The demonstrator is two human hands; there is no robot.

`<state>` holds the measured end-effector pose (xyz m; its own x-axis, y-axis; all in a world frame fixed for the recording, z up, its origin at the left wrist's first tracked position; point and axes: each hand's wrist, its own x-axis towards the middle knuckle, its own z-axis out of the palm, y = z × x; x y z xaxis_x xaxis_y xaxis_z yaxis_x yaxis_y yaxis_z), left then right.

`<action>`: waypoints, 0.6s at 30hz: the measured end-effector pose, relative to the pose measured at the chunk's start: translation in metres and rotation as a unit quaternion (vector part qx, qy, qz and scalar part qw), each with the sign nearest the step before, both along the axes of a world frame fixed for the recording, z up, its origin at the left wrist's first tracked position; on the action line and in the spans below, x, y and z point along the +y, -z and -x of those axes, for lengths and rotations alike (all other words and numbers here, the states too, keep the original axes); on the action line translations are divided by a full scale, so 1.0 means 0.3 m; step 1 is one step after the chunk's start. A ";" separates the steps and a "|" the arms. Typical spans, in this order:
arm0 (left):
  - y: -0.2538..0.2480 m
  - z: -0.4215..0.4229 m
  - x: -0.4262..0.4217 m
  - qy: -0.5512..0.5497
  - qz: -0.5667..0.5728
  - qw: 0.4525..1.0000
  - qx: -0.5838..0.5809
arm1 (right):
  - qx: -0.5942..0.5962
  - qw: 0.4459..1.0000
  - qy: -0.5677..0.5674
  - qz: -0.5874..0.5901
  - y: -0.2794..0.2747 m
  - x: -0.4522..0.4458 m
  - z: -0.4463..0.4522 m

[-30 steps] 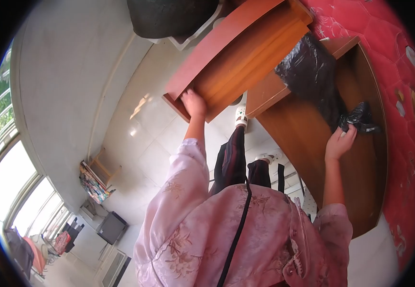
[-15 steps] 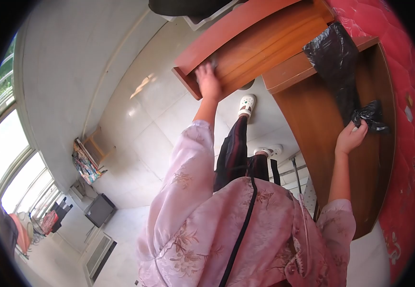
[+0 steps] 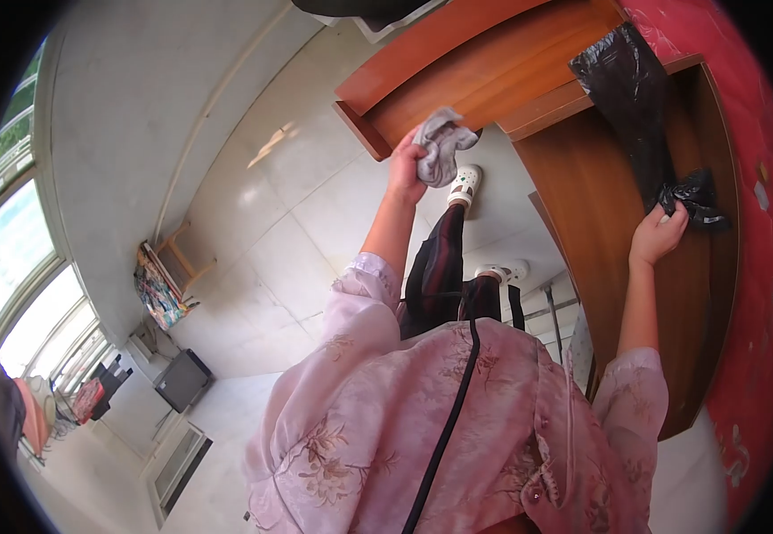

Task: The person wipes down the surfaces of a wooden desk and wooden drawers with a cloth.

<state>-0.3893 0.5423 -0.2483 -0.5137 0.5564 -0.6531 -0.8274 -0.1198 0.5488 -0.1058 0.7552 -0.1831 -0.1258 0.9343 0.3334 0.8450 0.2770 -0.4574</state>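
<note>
My left hand [image 3: 409, 167] grips a crumpled light grey cloth [image 3: 442, 147], held up just in front of the near edge of an open wooden drawer [image 3: 484, 67]. The fingers of my right hand [image 3: 659, 233] are closed on the gathered neck of a black plastic bag [image 3: 627, 107]. That bag hangs long and slack over the brown wooden cabinet top [image 3: 582, 214], its far end reaching the drawer's right side. Loose ends of the bag stick out beyond my right fingers.
Red quilted bedding [image 3: 760, 294] lies along the right. A small wooden stool [image 3: 182, 258] with colourful papers stands on the tiled floor at left, near a dark box [image 3: 183, 380]. My feet in white clogs [image 3: 465, 185] are below. A black item sits at the top.
My left hand has come out of the drawer towards me, now with the grey cloth in it. My right hand stays on the bag. The view has shifted slightly.
</note>
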 end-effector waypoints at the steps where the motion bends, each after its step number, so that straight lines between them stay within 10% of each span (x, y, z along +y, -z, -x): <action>1: -0.017 0.037 0.014 0.012 -0.020 1.000 0.009 | 0.001 1.000 -0.005 -0.004 0.001 0.002 0.000; 3: 0.011 0.101 0.028 0.079 0.092 0.982 0.145 | 0.000 1.000 -0.011 -0.008 0.004 0.001 -0.006; 6: 0.058 0.106 0.028 0.195 0.343 0.720 0.571 | -0.004 1.000 -0.011 -0.010 0.003 0.008 -0.003; 9: 0.133 0.071 0.083 0.315 0.313 0.549 0.708 | -0.001 1.000 -0.017 -0.014 -0.001 -0.003 -0.004; 18: 0.246 0.089 0.836 0.322 0.031 0.467 0.823 | -0.002 0.999 0.007 0.048 -0.028 -0.010 0.004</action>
<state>-0.4159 0.7931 -0.3222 -0.0886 0.9480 0.3058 0.8676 -0.0774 0.4913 -0.1069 0.7522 -0.1748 -0.1138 0.9638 0.2411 0.8499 0.2201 -0.4788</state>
